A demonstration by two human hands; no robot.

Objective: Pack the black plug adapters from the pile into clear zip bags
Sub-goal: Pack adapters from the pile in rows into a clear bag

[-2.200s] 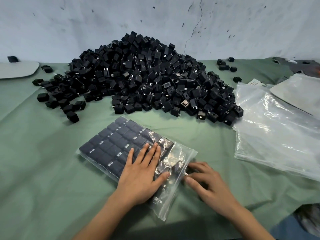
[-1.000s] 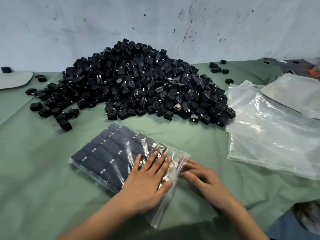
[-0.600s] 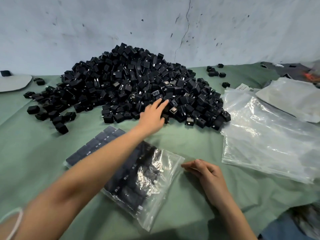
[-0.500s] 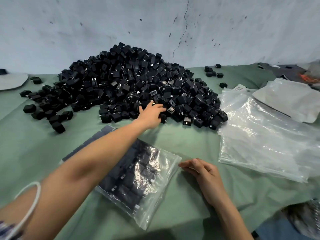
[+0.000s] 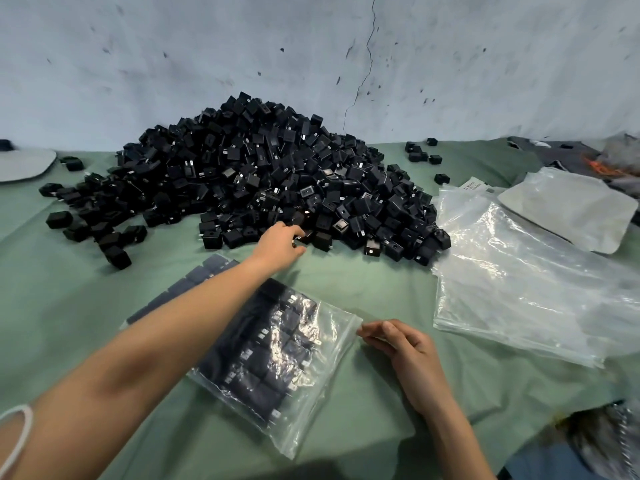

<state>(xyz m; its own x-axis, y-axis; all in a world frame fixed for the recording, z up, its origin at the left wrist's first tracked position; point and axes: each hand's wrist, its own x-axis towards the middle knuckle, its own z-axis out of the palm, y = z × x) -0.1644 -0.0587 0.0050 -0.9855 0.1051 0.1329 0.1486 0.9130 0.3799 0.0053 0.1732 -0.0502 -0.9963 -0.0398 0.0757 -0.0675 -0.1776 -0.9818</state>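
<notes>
Left hand (image 5: 280, 242) curls around one adapter (image 5: 302, 233) at the near edge of the pile (image 5: 277, 174). Right hand (image 5: 403, 355) pinches the mouth of the nearly full bag (image 5: 287, 362). Tugging from the foot could tumble neighbours; a loosened pinch might spill packed rows.

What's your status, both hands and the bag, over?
Left hand gripping adapter at pile, near edge. Right hand at zip bag mouth, grip unclear. Bag part-filled, nothing blocking.

Matt black plastic adapters (image 5: 263, 174), glossy clear plastic bag (image 5: 325, 344), matt green cloth (image 5: 381, 278).
</notes>
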